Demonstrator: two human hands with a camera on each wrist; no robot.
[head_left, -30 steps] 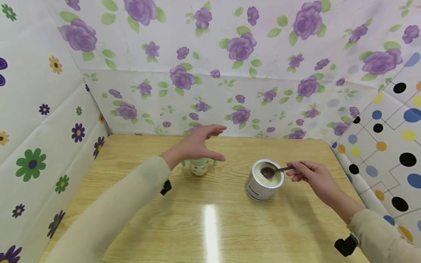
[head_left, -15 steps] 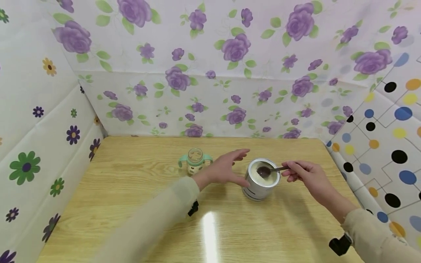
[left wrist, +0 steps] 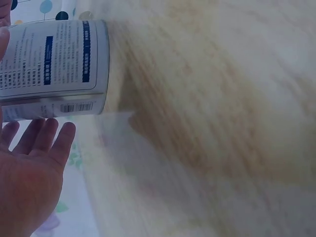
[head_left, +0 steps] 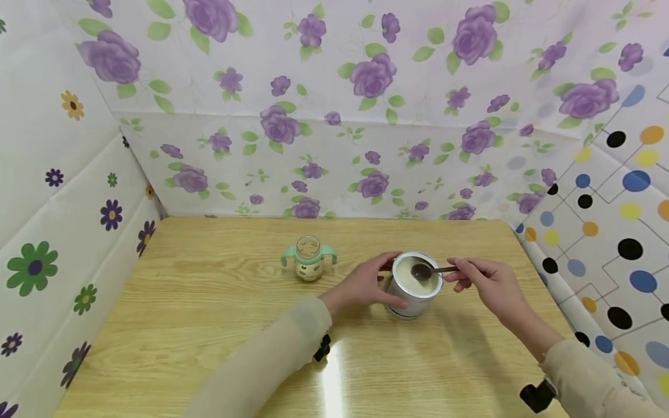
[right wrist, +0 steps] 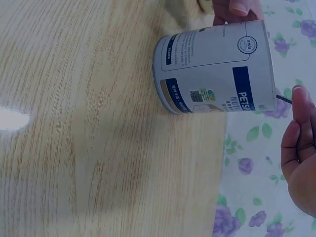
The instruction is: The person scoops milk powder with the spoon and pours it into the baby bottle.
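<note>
A metal can (head_left: 413,296) of pale powder stands uncovered on the table. Its printed label (right wrist: 212,69) faces the right wrist camera. My right hand (head_left: 493,284) pinches the handle of a dark spoon (head_left: 422,271) between thumb and fingers. The spoon's bowl lies over the powder inside the can's rim. My left hand (head_left: 366,284) is at the can's left side, thumb in front and fingers toward the back. In the left wrist view, the fingers (left wrist: 47,136) are fairly straight and spread, tips right at the can's side, with the palm away from it.
A small baby bottle (head_left: 308,260) with two mint-green handles and no lid stands left of the can. The wooden table (head_left: 209,325) meets a flower-print sheet (head_left: 324,145) at the back. A dotted sheet (head_left: 601,244) bounds the right side.
My left hand has moved right from above the baby bottle to the can's left side, uncovering the bottle. My right hand still holds the spoon in the can.
</note>
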